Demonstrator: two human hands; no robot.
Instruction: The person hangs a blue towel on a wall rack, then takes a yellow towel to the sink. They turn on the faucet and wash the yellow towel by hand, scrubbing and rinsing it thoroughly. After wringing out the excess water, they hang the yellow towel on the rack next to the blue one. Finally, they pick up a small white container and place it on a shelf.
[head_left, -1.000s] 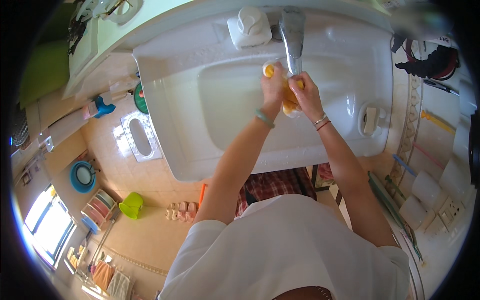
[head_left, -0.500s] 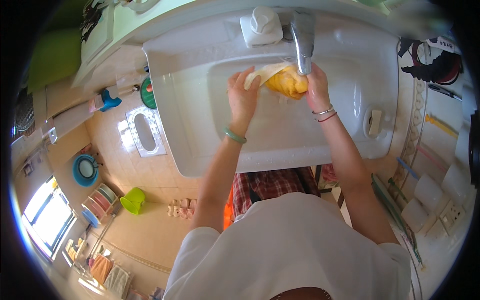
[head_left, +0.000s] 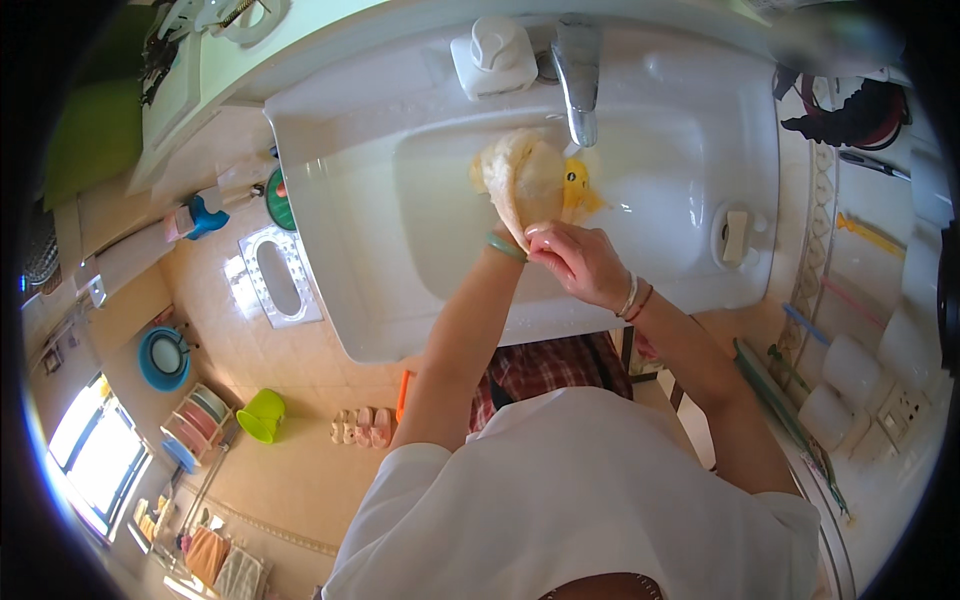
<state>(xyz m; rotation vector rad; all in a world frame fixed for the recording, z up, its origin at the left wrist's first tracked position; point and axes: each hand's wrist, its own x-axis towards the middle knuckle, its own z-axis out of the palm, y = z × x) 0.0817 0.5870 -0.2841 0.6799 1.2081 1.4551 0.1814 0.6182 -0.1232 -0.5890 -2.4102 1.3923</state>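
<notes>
A wet, cream-white cloth mitt-like piece [head_left: 535, 175] covers my left hand over the sink basin; the hand and its fingers are hidden inside. Only the wrist, with a green bangle [head_left: 507, 246], shows below the cloth's edge. My right hand [head_left: 582, 262] is closed on that edge at the left wrist, its thumb and fingers pinching the cloth. A bright yellow part with a dark eye-like spot [head_left: 575, 180] sticks out at the cloth's right side, under the faucet [head_left: 578, 85]. Whether it is joined to the cloth, I cannot tell.
The white sink [head_left: 660, 270] surrounds my hands. A white pump bottle [head_left: 494, 60] stands left of the faucet, and a pale bar of soap [head_left: 735, 237] sits in the right-hand recess. Beyond the left rim are a squat toilet [head_left: 280, 275] and a green bucket [head_left: 262, 415].
My left hand has gone inside the cream-white cloth. My right hand has come down and left from the faucet, leaving the yellow part, and now grips the cloth's edge.
</notes>
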